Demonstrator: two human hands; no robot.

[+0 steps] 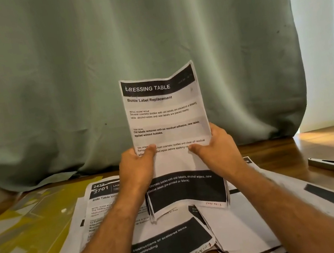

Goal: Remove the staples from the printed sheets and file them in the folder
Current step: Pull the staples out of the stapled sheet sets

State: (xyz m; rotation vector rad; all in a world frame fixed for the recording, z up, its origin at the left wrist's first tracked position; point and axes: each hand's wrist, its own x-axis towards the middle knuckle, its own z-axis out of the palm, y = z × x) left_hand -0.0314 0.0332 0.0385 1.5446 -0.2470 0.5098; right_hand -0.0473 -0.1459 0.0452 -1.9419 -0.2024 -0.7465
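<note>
Holding up the "Dressing Table" sheets

My left hand point(137, 165) and right hand point(216, 147) grip the printed sheets point(166, 113) upright above loose pages point(169, 244) on the desk point(321, 143).

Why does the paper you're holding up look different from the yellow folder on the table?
The DRESSING TABLE sheets stand upright, lifted off the table; the yellow folder lies flat on the table at the left. The left hand and right hand grip the sheets; nothing touches the folder. The sheets are white with black bands and printed words; the folder is shiny, see-through yellow. Both are flat and thin.
</note>
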